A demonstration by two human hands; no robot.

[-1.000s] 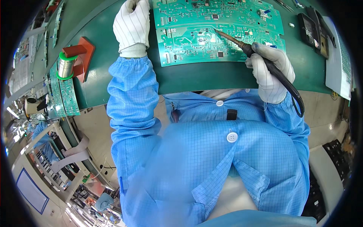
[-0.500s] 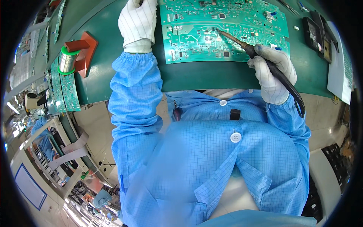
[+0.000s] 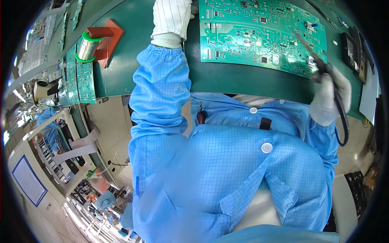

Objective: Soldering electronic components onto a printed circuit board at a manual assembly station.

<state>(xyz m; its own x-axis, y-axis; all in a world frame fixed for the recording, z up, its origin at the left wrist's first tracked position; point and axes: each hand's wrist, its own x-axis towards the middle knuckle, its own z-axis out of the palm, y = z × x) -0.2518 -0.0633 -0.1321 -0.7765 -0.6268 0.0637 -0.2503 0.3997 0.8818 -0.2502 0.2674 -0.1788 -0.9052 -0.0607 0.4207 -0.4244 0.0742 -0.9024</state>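
A gloved fist, my right hand (image 3: 332, 97), is wrapped round the handle of a soldering iron (image 3: 319, 64) with a black cable. The iron points up and leftward over the right part of a green circuit board panel (image 3: 231, 50); its blurred tip looks raised, though contact is hard to judge. The panel lies flat in two joined strips covered with small parts. To its left, my left hand (image 3: 172, 18) in a striped white glove reaches over the bench, its fingers mostly cut off by the upper edge, so what they do is hidden.
A solder wire spool (image 3: 88, 47) with green flanges sits on a red-brown stand (image 3: 114, 36) at left. Beyond it lie more circuit boards (image 3: 85, 81). Dark tray-like boxes (image 3: 350, 50) stand at the right, and tweezers (image 3: 322, 13) lie behind the panel.
My right hand has drawn the soldering iron rightward, away from the middle of the panel. The whole view has shifted, so the bench and my left arm appear farther right.
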